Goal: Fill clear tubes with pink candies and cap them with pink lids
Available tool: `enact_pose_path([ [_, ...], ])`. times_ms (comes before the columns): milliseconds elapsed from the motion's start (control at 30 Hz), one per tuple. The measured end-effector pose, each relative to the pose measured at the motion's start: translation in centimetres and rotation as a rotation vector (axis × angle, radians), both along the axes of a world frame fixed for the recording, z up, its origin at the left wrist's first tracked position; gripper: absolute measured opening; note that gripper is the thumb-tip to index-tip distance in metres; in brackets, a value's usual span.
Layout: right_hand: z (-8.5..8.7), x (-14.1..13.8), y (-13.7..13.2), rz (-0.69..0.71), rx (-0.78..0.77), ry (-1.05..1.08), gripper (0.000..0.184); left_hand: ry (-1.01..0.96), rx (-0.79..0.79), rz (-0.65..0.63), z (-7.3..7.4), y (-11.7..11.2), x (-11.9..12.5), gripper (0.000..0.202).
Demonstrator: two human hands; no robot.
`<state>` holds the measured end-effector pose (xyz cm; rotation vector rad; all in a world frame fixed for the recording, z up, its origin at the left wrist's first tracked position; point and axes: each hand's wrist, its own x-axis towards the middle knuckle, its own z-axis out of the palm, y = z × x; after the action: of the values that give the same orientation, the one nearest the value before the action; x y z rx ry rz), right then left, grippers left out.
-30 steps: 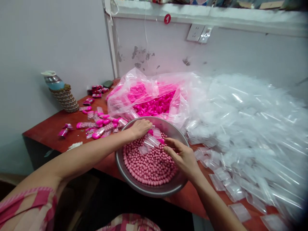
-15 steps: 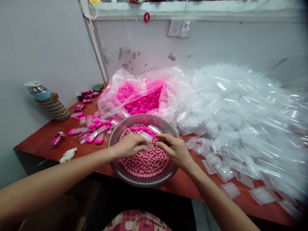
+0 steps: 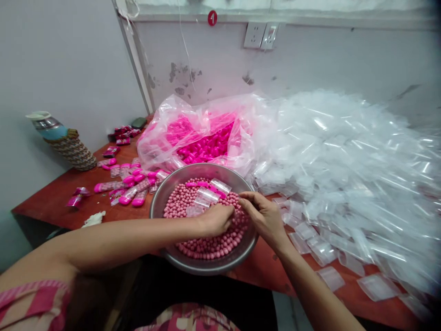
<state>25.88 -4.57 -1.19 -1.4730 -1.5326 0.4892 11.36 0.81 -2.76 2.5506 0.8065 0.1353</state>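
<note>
A steel bowl [image 3: 159,202] holds a bed of round pink beads [image 3: 206,249]. My left hand [image 3: 217,220] reaches across the bowl low over the beads, its fingers curled and partly hidden; what they grip I cannot make out. My right hand [image 3: 264,217] is at the bowl's right rim, thumb and forefinger brought together toward the beads. Whatever lies between those fingertips is too small or hidden to name. On the beads, left of my hands, rest several clear plastic tubes [image 3: 207,196] and bright pink plastic pieces [image 3: 197,184].
Behind the bowl slumps a clear bag [image 3: 155,147] of pink caps [image 3: 210,146]. A large heap of clear tubes [image 3: 330,174] covers the table's right side. Bead-filled tubes [image 3: 139,187] with pink ends lie left, near a bottle [image 3: 70,146] in a knitted cover.
My left hand has moved right and down, leaving a clear tube on the beads. My right hand has shifted right toward the rim. The view has tilted slightly.
</note>
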Motion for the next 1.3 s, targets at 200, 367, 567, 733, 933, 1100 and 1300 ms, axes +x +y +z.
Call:
enact_pose_path([
  [200, 1.5, -0.2, 3.0, 0.175, -0.072, -0.399, 0.018, -0.514, -0.684, 0.088, 2.8, 0.0, -4.6, 0.014],
  [367, 1.8, -3.4, 7.3, 0.282, -0.225, -0.969, 0.025, -0.772, -1.099, 0.296, 3.7, -0.8, -7.5, 0.022],
  [567, 0.3, -5.6, 9.9, 0.335, -0.301, -1.146, 0.024, -0.924, -1.175, 0.421, 4.0, -1.1, -8.8, 0.023],
  [733, 0.0, -5.6, 9.9, 0.361, -0.309, -1.220, 0.025, -0.982, -1.250, 0.444, 4.1, -1.1, -8.8, 0.021],
  [933, -0.5, -5.8, 10.2, 0.333, -0.295, -1.222, 0.023, -0.863, -1.003, 0.350, 3.8, -0.6, -9.0, 0.012],
  [1100, -1.1, -5.6, 10.0, 0.271, -0.271, -1.139, 0.021, -0.180, -0.167, 0.050, 2.0, 0.6, -6.6, 0.012],
  [1300, -0.3, -4.0, 10.4, 0.127, -0.189, -0.916, 0.035, -0.015, -0.104, 0.002, -0.5, 0.6, -0.2, 0.014],
])
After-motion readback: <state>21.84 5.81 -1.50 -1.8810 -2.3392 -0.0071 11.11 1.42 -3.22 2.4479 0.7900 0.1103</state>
